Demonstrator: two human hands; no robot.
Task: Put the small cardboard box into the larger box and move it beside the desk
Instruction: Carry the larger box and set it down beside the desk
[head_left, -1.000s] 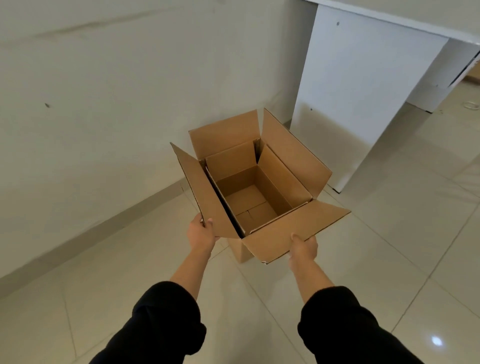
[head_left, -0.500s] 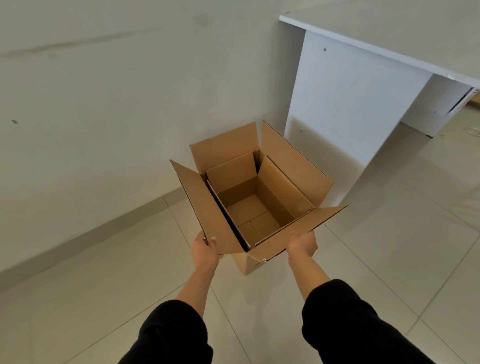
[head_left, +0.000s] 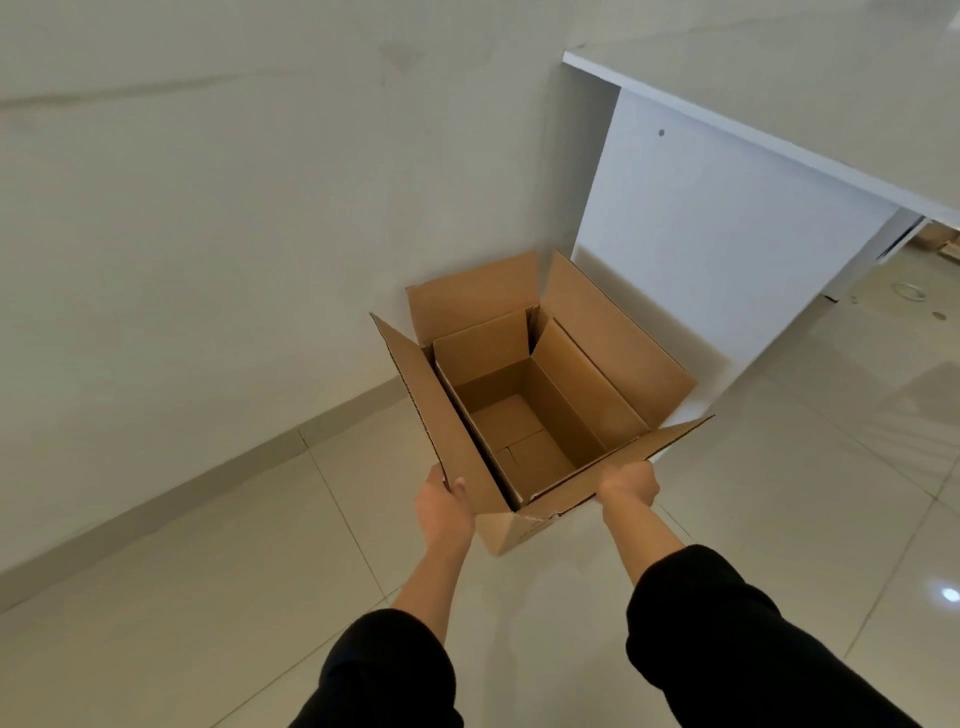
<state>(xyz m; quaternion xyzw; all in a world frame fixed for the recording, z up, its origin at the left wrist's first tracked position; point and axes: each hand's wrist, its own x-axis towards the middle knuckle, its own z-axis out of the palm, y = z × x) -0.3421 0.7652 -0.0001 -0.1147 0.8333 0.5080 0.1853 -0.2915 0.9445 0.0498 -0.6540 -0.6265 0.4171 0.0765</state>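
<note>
Cardboard, brown larger box (head_left: 524, 415), small box nested inside, gripped by left hand (head_left: 441, 506) and right hand (head_left: 628, 483), sits just beside the white desk panel (head_left: 727, 249) ahead.

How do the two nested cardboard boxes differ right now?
The brown outer cardboard box is larger, its flaps splayed outward; the brown inner cardboard box sits inside it, its flaps standing nearly upright. Both hands grip the outer one; neither touches the inner. Both are open and empty-looking.
</note>
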